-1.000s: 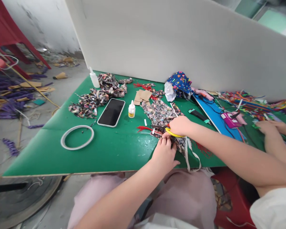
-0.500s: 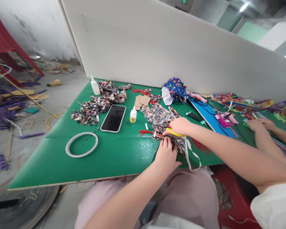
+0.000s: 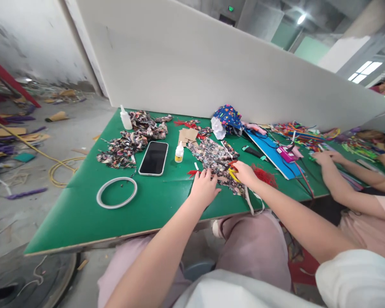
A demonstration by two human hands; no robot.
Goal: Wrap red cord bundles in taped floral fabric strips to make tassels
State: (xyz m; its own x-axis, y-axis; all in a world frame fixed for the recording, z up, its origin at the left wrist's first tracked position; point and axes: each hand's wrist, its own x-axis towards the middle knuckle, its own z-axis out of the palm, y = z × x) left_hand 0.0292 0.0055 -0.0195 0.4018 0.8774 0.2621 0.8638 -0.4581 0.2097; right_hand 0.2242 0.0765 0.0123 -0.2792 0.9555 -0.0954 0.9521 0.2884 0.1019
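My right hand [image 3: 244, 174] is closed around the yellow and red handles of a pair of scissors [image 3: 232, 171]. Their dark blades point left across a dark floral fabric piece [image 3: 211, 152] that lies flat on the green table. At the fabric's lower left edge rests my left hand [image 3: 205, 188], fingers spread and pressing down, thumb apart. Red threads [image 3: 194, 173] and a small white paper strip [image 3: 196, 166] stick out just beyond its fingertips. A white ribbon [image 3: 249, 202] trails from the fabric near the table's front edge.
Left of my hands lie a phone [image 3: 153, 158], a roll of white tape [image 3: 116, 206], a small glue bottle [image 3: 179, 152] and bunched floral fabric [image 3: 123, 147]. At right are a red thread bundle [image 3: 265, 176], a blue board [image 3: 276, 154] and a co-worker's arms [image 3: 340, 171].
My left hand has shifted left and slightly up along the fabric edge. The scissors have been drawn back, so their blades now show above the fabric. The head view has turned somewhat right.
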